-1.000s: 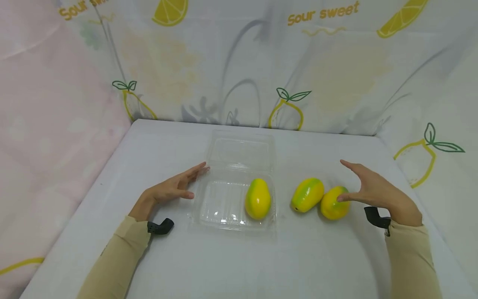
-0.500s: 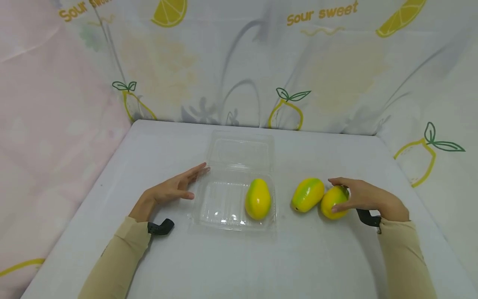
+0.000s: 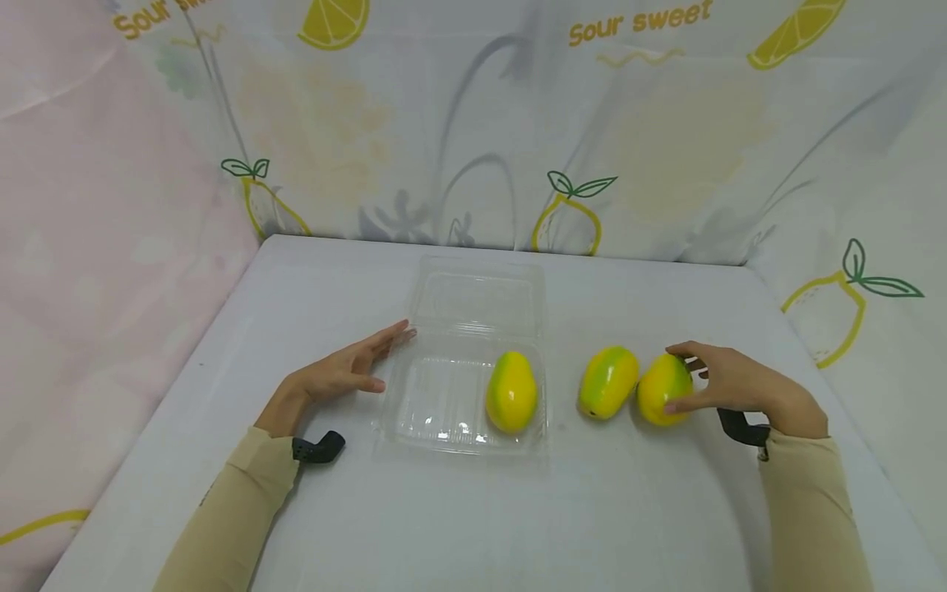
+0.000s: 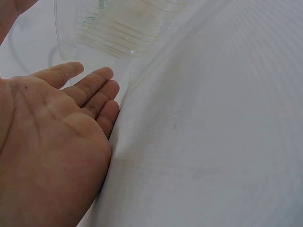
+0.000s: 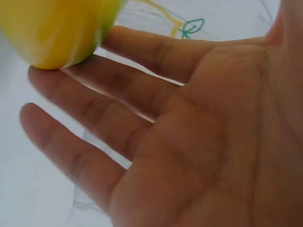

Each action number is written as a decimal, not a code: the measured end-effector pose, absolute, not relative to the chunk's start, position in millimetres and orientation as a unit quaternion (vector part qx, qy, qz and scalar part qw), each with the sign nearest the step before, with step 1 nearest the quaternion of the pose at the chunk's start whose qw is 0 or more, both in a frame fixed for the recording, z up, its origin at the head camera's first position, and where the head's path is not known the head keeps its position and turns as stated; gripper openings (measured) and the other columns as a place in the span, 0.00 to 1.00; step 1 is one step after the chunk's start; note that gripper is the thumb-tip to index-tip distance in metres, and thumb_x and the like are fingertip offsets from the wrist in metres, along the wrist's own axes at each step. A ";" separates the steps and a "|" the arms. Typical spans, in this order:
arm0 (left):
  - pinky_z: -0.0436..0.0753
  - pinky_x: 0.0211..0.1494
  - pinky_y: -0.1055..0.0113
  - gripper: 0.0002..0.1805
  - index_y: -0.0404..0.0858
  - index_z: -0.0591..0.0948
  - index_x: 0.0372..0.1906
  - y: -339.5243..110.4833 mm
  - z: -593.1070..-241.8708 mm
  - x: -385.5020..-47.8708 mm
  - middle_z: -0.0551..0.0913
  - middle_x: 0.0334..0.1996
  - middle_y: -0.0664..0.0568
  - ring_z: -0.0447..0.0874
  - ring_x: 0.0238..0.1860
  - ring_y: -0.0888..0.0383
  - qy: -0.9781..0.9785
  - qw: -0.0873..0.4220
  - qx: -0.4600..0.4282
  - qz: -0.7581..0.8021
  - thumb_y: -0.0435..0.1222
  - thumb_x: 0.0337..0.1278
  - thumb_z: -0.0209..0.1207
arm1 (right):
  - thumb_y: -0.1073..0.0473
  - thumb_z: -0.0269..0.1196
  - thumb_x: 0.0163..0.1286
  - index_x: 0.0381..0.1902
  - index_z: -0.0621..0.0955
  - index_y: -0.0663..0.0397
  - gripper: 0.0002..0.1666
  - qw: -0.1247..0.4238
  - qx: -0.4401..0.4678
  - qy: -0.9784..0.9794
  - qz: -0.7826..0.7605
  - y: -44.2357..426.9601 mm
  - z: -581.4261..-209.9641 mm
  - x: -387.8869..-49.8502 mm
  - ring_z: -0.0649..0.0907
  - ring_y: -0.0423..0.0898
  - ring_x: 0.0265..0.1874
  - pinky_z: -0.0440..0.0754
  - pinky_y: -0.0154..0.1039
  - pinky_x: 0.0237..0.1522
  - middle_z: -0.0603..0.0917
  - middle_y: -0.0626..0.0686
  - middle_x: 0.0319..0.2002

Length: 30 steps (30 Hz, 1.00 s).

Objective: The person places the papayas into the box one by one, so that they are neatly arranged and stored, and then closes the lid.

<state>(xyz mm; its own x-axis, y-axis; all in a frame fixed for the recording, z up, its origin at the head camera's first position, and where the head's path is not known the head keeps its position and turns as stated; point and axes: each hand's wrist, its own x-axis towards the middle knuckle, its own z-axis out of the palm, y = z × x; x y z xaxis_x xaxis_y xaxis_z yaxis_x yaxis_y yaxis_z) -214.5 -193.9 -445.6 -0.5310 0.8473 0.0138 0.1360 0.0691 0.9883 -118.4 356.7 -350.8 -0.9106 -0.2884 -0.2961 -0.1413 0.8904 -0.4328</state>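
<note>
The clear plastic clamshell (image 3: 436,403) holds one glossy yellow-green oval fruit (image 3: 512,393); a second fruit (image 3: 608,382) lies between the clamshell and the third fruit (image 3: 658,390), pinched by the right hand (image 3: 743,386). Beside the clamshell's left edge, the left hand's (image 3: 336,378) fingers extend.

You are facing a white counter (image 3: 518,526), and a pale printed cloth (image 3: 422,90) is hanging upright behind it. Just above the counter's far edge, a leafy lemon outline (image 3: 566,226) is showing; higher above the counter, yellow lemon slices (image 3: 334,23) and orange "Sour sweet" lettering (image 3: 639,25) are standing out. Pinkish fabric (image 3: 111,205) is rising left of the counter, whitish fabric (image 3: 888,395) right of it. Soft light is falling across the counter.
</note>
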 end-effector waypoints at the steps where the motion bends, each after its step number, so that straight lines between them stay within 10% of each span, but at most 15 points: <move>1: 0.49 0.71 0.83 0.52 0.40 0.36 0.79 -193.9 -445.8 -214.4 0.39 0.79 0.42 0.27 0.79 0.44 0.661 0.310 0.372 0.573 0.23 0.60 0.56 | 0.39 0.75 0.50 0.66 0.68 0.66 0.55 0.172 -0.115 0.956 -0.209 357.0 -350.2 -118.6 0.78 0.64 0.56 0.77 0.60 0.55 0.73 0.69 0.63; 24: 0.48 0.71 0.81 0.52 0.45 0.37 0.79 -193.5 -446.0 -215.1 0.40 0.80 0.44 0.29 0.79 0.47 0.665 0.311 0.366 0.572 0.23 0.60 0.56 | 0.45 0.78 0.49 0.72 0.65 0.55 0.56 0.077 -0.156 0.951 -0.254 351.9 -333.3 -110.5 0.76 0.66 0.58 0.73 0.67 0.54 0.70 0.62 0.68; 30: 0.48 0.71 0.82 0.52 0.45 0.38 0.79 -193.3 -445.7 -213.4 0.41 0.80 0.45 0.30 0.80 0.48 0.667 0.313 0.360 0.573 0.25 0.60 0.57 | 0.49 0.80 0.47 0.72 0.66 0.47 0.56 0.015 -0.204 0.951 -0.233 345.0 -327.5 -107.3 0.79 0.55 0.54 0.74 0.35 0.56 0.74 0.56 0.66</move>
<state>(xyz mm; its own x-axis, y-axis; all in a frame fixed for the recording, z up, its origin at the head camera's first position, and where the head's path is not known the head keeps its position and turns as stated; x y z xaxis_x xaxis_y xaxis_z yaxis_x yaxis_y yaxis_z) -213.4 -193.3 -445.7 -0.5451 0.8383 -0.0042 0.1221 0.0843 0.9889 -107.3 345.0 -327.5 -0.9161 -0.3954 0.0659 -0.3811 0.8080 -0.4493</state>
